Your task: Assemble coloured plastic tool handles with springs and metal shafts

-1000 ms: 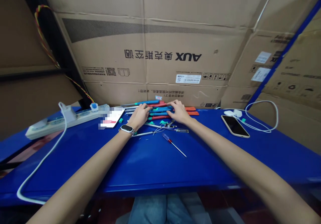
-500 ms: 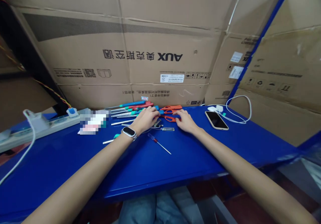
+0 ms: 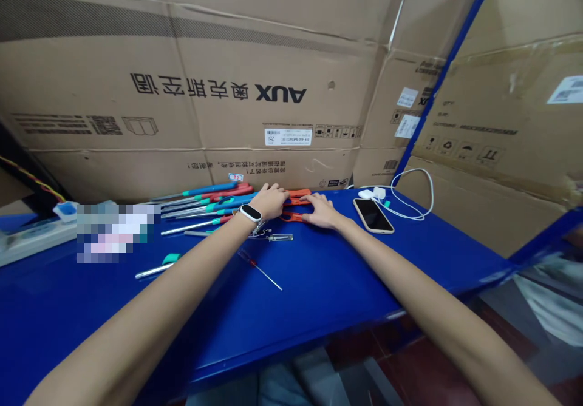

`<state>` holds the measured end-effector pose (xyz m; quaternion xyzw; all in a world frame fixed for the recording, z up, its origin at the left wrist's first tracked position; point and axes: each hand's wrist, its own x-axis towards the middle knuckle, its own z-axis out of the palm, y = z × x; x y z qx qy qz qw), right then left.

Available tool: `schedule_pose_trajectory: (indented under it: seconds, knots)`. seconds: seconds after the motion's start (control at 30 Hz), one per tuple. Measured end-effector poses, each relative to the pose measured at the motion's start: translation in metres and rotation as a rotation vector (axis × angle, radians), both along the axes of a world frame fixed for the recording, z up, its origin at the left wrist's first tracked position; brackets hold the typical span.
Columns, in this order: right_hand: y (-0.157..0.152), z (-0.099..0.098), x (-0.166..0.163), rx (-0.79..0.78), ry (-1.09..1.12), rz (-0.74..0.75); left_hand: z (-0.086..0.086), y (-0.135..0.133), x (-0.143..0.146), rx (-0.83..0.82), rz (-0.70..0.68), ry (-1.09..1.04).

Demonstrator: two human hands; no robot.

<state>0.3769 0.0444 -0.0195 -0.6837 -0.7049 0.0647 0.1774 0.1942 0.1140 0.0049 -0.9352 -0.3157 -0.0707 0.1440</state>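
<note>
Fingers of both hands lie flat on the orange scissors (image 3: 295, 206) at the back of the blue shelf (image 3: 319, 284), just before the cardboard box (image 3: 255, 90). My left hand (image 3: 269, 201) rests on their near-left part, fingers loosely spread; my right hand (image 3: 321, 210) covers the right end, fingers stretched, neither closed around anything yet as far as I can tell. To handle these well, I judge I should press lightly and slide them as one bundle, keeping the handles aligned, and steer clear of the row of screwdrivers (image 3: 204, 203) just beside my left wrist. A phone (image 3: 373, 215) lies near on the right, so sideways sweeps should stay short.
</note>
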Motion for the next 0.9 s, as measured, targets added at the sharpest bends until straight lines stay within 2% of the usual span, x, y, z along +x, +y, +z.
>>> schedule_pose_trajectory:
  seconds: [0.17,0.33,0.5,0.67,0.9]
  knots:
    - [0.019,-0.002,0.011,-0.012,-0.014,-0.028,0.002,0.022,0.013,-0.019,0.061,0.047]
    - [0.026,-0.007,0.015,0.004,-0.003,-0.036,0.004,0.027,0.017,-0.045,0.074,0.1]
    - [0.022,-0.008,0.019,0.045,0.038,-0.02,0.011,0.016,0.013,-0.014,0.015,0.077]
    - [0.004,-0.005,0.017,0.114,0.072,0.063,0.018,-0.002,0.001,0.017,-0.039,0.024]
    - [-0.016,-0.007,0.008,0.084,-0.042,0.187,0.006,-0.019,-0.015,-0.018,-0.076,0.037]
